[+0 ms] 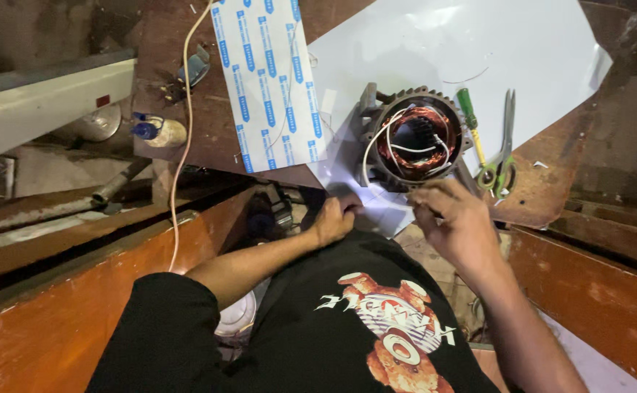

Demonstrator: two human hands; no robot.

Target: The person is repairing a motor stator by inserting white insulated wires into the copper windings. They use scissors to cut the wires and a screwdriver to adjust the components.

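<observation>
Head cam: left hand (335,218) fisted on the white sheet (435,44), right hand (455,218) pinching by the motor (414,138) at the tabletop's near edge, so I'd tug those wires (376,142) gently.

Grey finned motor stator (414,138), copper windings exposed, white leads looping out, apparently upright on white sheet (435,44)

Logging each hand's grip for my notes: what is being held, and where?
Left hand pinches the white sheet at its near edge. Right hand hovers curled by the motor stator; any hold cannot be told.
</observation>
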